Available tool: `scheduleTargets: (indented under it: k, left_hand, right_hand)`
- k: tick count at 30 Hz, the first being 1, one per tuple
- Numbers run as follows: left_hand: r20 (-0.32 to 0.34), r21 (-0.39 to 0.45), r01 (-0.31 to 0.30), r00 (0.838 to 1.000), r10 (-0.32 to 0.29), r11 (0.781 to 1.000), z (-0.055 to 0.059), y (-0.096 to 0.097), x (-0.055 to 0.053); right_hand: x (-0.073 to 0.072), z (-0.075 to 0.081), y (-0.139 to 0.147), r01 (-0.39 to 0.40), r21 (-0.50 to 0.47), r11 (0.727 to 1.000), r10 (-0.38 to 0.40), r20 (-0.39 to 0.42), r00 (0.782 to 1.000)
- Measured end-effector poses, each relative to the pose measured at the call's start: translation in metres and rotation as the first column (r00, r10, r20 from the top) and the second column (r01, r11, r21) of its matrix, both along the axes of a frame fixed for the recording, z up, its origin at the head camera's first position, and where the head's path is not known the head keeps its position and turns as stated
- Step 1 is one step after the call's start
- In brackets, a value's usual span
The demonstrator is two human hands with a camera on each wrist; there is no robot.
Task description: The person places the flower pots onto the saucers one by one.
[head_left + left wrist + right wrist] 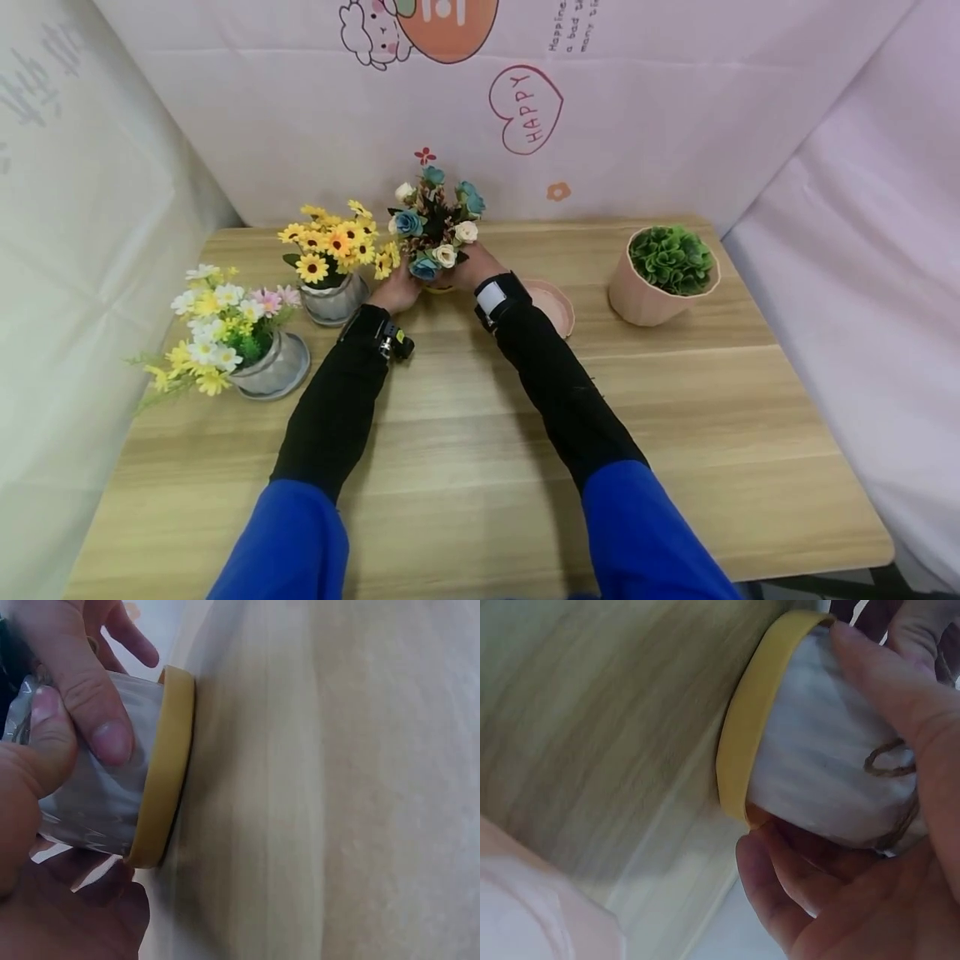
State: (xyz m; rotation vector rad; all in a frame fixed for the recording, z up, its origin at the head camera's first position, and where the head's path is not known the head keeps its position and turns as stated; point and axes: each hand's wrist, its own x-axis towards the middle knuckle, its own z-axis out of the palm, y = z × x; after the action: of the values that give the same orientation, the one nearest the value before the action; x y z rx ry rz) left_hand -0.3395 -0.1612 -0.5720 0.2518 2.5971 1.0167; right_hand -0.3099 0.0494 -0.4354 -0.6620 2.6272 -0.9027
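Blue and white roses [438, 225] rise from a grey-white flower pot [817, 735] at the back of the table, left of middle. Twine [889, 761] is tied round the pot. Its base stands in a shallow yellow saucer [166, 772] on the wood. My left hand [397, 292] grips the pot from the left, thumb on the side facing me. From the right, my right hand [474, 268] holds it too, thumb across the front and fingers curled behind. Fingertips of both hands reach the saucer's rim. Flowers and hands hide most of the pot in the head view.
Close left stands a grey pot [333, 300] of yellow flowers [337, 242]. Nearer me is another grey pot [270, 371] with mixed daisies [217, 325]. A pink saucer [551, 304] lies beside my right wrist. Farther right is a pink pot [645, 292] with green leaves.
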Motion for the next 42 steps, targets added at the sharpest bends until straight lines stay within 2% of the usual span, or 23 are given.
scheduleTargets:
  k: [3, 5, 6, 7, 8, 10, 13, 18, 20, 23, 26, 28, 30, 32, 34, 38, 40, 42]
  left_hand:
    - [-0.041, 0.008, 0.0, 0.999, 0.001, 1.0, 0.03, 0.011, 0.025]
    - [-0.007, 0.043, -0.02, 1.0, 0.02, 0.999, 0.062, 0.021, 0.049]
    - [-0.012, 0.06, -0.019, 1.0, 0.02, 0.998, 0.069, 0.024, 0.056]
    - [0.022, 0.071, -0.036, 0.999, 0.035, 0.997, 0.083, 0.029, 0.065]
    - [0.019, 0.093, -0.039, 0.999, 0.037, 0.995, 0.089, 0.032, 0.07]
    - [0.008, 0.14, -0.044, 0.999, 0.043, 0.989, 0.094, 0.035, 0.078]
    - [-0.016, 0.187, -0.048, 0.998, 0.052, 0.981, 0.096, 0.038, 0.085]
    - [-0.129, 0.244, -0.026, 0.99, 0.059, 0.969, 0.096, 0.04, 0.099]
    - [-0.153, 0.251, -0.032, 0.986, 0.072, 0.967, 0.1, 0.044, 0.107]
    - [-0.13, 0.254, -0.053, 0.988, 0.088, 0.966, 0.108, 0.052, 0.121]
    - [-0.075, 0.233, -0.078, 0.992, 0.098, 0.969, 0.116, 0.065, 0.136]
    - [-0.049, 0.201, -0.066, 0.996, 0.077, 0.977, 0.117, 0.075, 0.144]
    - [-0.047, 0.174, -0.036, 0.998, 0.045, 0.984, 0.118, 0.087, 0.15]
    - [-0.066, 0.148, 0.018, 0.998, -0.008, 0.989, 0.116, 0.099, 0.153]
    - [-0.092, 0.143, 0.064, 0.994, -0.051, 0.988, 0.115, 0.11, 0.154]
    - [-0.132, 0.14, 0.121, 0.986, -0.102, 0.983, 0.11, 0.13, 0.152]
    - [-0.14, 0.144, 0.122, 0.985, -0.102, 0.982, 0.108, 0.136, 0.148]
    - [-0.147, 0.146, 0.121, 0.984, -0.1, 0.982, 0.105, 0.14, 0.145]
  right_hand:
    - [0.002, -0.005, 0.003, -0.013, -0.033, 0.999, 0.012, -0.023, 1.0]
    - [0.004, -0.008, 0.006, -0.011, -0.06, 0.998, 0.01, -0.015, 1.0]
    - [0.006, -0.009, 0.007, -0.011, -0.077, 0.997, 0.01, -0.01, 1.0]
    - [0.006, -0.01, 0.009, -0.013, -0.081, 0.997, 0.012, -0.011, 1.0]
    - [0.007, -0.011, 0.011, -0.009, -0.091, 0.996, 0.009, -0.007, 1.0]
    - [0.008, -0.013, 0.015, -0.018, -0.087, 0.996, 0.016, -0.024, 1.0]
    - [0.009, -0.012, 0.021, -0.042, -0.07, 0.997, 0.038, -0.058, 0.998]
    - [0.018, -0.003, 0.035, -0.103, -0.073, 0.992, 0.095, -0.108, 0.99]
    - [0.026, 0.005, 0.044, -0.093, -0.048, 0.995, 0.088, -0.101, 0.991]
    - [0.041, 0.016, 0.06, -0.077, -0.016, 0.997, 0.074, -0.113, 0.991]
    - [0.059, 0.028, 0.081, 0.011, 0.04, 0.999, -0.005, -0.149, 0.989]
    - [0.071, 0.037, 0.096, 0.077, 0.057, 0.995, -0.063, -0.216, 0.974]
    - [0.084, 0.046, 0.113, 0.174, 0.083, 0.981, -0.145, -0.273, 0.951]
    - [0.095, 0.054, 0.13, 0.249, 0.101, 0.963, -0.197, -0.361, 0.911]
    - [0.105, 0.062, 0.148, 0.333, 0.109, 0.937, -0.253, -0.447, 0.858]
    - [0.117, 0.066, 0.182, 0.5, 0.134, 0.856, -0.334, -0.595, 0.731]
    - [0.12, 0.063, 0.196, 0.541, 0.138, 0.83, -0.333, -0.655, 0.678]
    - [0.121, 0.056, 0.206, 0.552, 0.139, 0.822, -0.306, -0.709, 0.635]
